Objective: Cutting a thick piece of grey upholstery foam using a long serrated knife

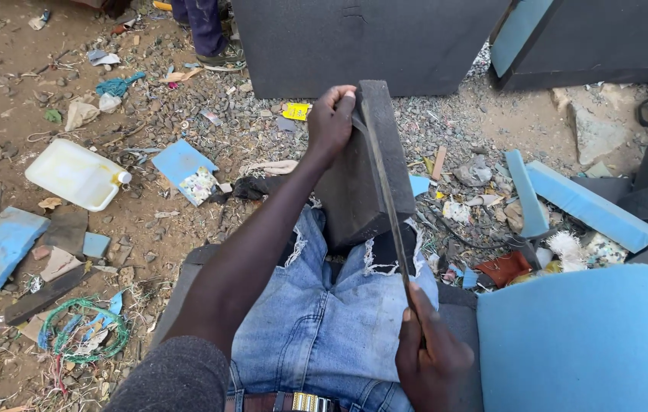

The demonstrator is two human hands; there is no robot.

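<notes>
Centre frame, over lap | dark foam block [354,179] upright on jeans [324,305] | left hand [329,122] clamped on its top edge | right hand [431,355] fisted on long blade [385,191], running lower right to block top, nearer body.

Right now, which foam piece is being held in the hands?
The dark grey foam block standing on the lap, gripped by the left hand; the blue pieces lie on the ground.
</notes>
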